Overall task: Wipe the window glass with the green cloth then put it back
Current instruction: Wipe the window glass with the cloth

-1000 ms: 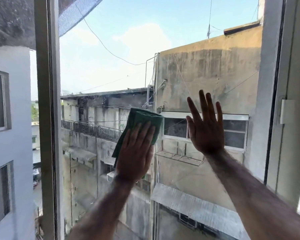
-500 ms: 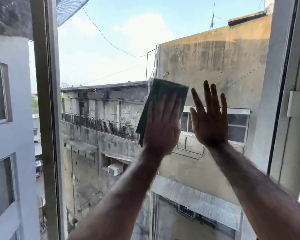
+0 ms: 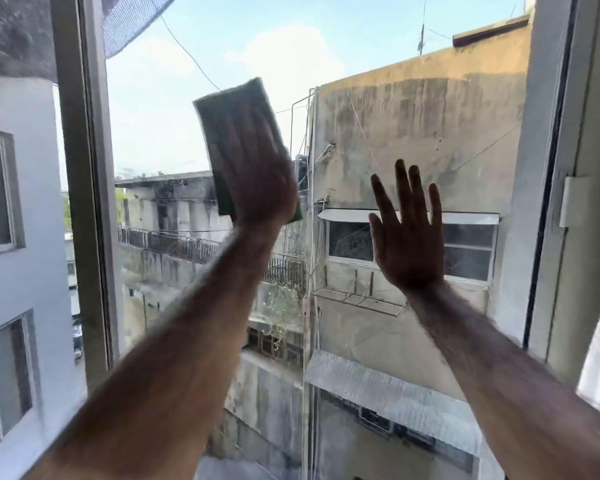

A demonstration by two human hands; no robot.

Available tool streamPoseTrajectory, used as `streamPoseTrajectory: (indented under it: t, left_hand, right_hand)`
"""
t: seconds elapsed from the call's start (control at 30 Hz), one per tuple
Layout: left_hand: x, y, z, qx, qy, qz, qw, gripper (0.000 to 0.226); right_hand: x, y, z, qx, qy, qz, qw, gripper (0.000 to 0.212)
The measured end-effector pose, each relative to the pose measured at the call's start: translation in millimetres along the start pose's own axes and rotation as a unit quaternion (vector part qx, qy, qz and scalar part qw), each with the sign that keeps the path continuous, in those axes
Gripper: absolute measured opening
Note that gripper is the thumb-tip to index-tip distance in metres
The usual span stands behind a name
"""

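A folded green cloth (image 3: 222,109) lies flat against the window glass (image 3: 160,126), high in the pane's middle. My left hand (image 3: 257,168) presses on it with flat fingers, covering its lower right part; the cloth's top and left edges stick out. My right hand (image 3: 407,233) rests flat on the glass lower and to the right, fingers spread, holding nothing. Both forearms reach up from the bottom of the view.
A grey vertical window frame (image 3: 84,168) bounds the pane on the left. Another frame with a white latch (image 3: 574,200) stands on the right. Buildings, wires and sky show through the glass. A net (image 3: 132,19) hangs outside at the top left.
My left hand has slid the cloth up the glass, first to the right and then up and a little back left. My right hand has stayed flat on the pane.
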State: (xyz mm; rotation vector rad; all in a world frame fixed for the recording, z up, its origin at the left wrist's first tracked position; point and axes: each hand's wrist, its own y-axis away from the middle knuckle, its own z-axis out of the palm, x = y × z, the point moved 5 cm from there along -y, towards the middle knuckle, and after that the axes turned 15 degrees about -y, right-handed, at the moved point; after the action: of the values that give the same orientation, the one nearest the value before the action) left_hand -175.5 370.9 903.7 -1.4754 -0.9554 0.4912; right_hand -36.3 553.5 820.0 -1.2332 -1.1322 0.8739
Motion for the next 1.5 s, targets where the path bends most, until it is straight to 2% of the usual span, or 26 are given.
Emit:
streamPoseTrajectory:
  t: [0.07, 0.13, 0.2, 0.23, 0.33, 0.43, 0.53, 0.6, 0.67, 0.77, 0.83, 0.9, 1.0, 1.07, 1.17, 1.23, 1.3, 1.4, 1.47, 1.5]
  left_hand:
    - [40.1, 33.8, 4.4, 0.026, 0.006, 0.111, 0.993, 0.062]
    - [48.5, 93.0, 11.4, 0.019, 0.019, 0.223, 0.975, 0.062]
    - [18.9, 146.9, 21.1, -0.018, 0.012, 0.284, 0.959, 0.066]
    - [-7.8, 164.8, 26.6, -0.037, 0.000, 0.282, 0.959, 0.066]
    - [-97.6, 172.0, 28.8, -0.084, -0.046, 0.183, 0.978, 0.061]
    - [-138.8, 125.8, 16.9, -0.111, -0.058, 0.061, 0.990, 0.064]
    - [-115.5, 52.6, 1.9, -0.086, -0.020, -0.074, 0.993, 0.065]
    - [-71.5, 15.2, -4.0, -0.045, -0.011, -0.078, 0.996, 0.065]
    - [-13.1, 14.1, -2.7, -0.003, 0.000, 0.009, 1.000, 0.066]
    - [47.7, 83.1, 8.5, 0.025, 0.015, 0.186, 0.982, 0.066]
    - [39.6, 135.6, 16.6, -0.004, 0.017, 0.268, 0.963, 0.066]
    - [-1.5, 161.9, 25.4, -0.038, -0.002, 0.287, 0.957, 0.064]
    - [-75.2, 157.7, 23.7, -0.071, -0.043, 0.222, 0.972, 0.064]
    - [-105.8, 117.9, 18.8, -0.077, -0.060, 0.130, 0.987, 0.065]
    - [-93.3, 30.5, 7.3, -0.061, -0.028, -0.042, 0.997, 0.061]
    - [-53.4, -6.1, -0.4, -0.028, -0.006, -0.061, 0.998, 0.062]
    - [-6.2, -8.5, 0.4, 0.011, 0.003, 0.008, 1.000, 0.067]
    - [39.1, 56.4, 9.8, 0.031, 0.015, 0.181, 0.983, 0.066]
    - [28.2, 118.9, 16.8, 0.005, 0.001, 0.285, 0.959, 0.066]
    - [9.1, 144.9, 21.7, -0.018, -0.013, 0.307, 0.951, 0.065]
  right_hand:
    - [0.7, 0.0, -1.8, 0.005, -0.001, -0.008, 1.000, 0.058]
    - [1.9, -1.1, -3.4, 0.008, 0.001, -0.006, 1.000, 0.057]
    - [1.9, -0.6, -4.3, 0.008, -0.001, -0.002, 1.000, 0.057]
    - [1.7, -0.6, -4.1, 0.007, -0.003, -0.002, 1.000, 0.057]
    - [0.6, -1.2, -3.2, 0.001, -0.011, -0.001, 1.000, 0.057]
    - [-3.0, -1.9, -3.6, 0.000, -0.012, 0.004, 1.000, 0.056]
    - [-3.5, -1.1, -5.5, -0.003, -0.016, 0.007, 1.000, 0.055]
    - [-4.0, -1.3, -6.1, -0.005, -0.016, 0.009, 1.000, 0.055]
    - [-3.9, -1.0, -6.7, -0.007, -0.015, 0.006, 1.000, 0.055]
    - [-0.6, -2.4, -6.3, -0.005, -0.005, 0.001, 1.000, 0.055]
    - [1.3, -1.8, -7.1, -0.001, -0.002, 0.000, 1.000, 0.056]
    - [1.0, -1.4, -6.8, 0.001, -0.005, -0.002, 1.000, 0.056]
    - [-2.4, -2.1, -5.2, -0.003, -0.013, 0.005, 1.000, 0.056]
    - [-4.3, -1.2, -5.0, -0.006, -0.012, 0.008, 1.000, 0.056]
    - [-3.9, -1.6, -4.9, -0.006, -0.009, 0.006, 1.000, 0.056]
    - [-3.2, -1.3, -5.1, -0.008, -0.009, 0.006, 1.000, 0.056]
    - [-2.5, -1.5, -4.4, -0.008, -0.008, 0.003, 1.000, 0.057]
    - [1.0, -3.0, -4.4, -0.007, 0.000, -0.003, 1.000, 0.058]
    - [0.5, -2.1, -5.2, -0.007, 0.002, -0.003, 1.000, 0.058]
    - [0.4, -1.9, -5.3, -0.007, 0.000, -0.002, 1.000, 0.058]
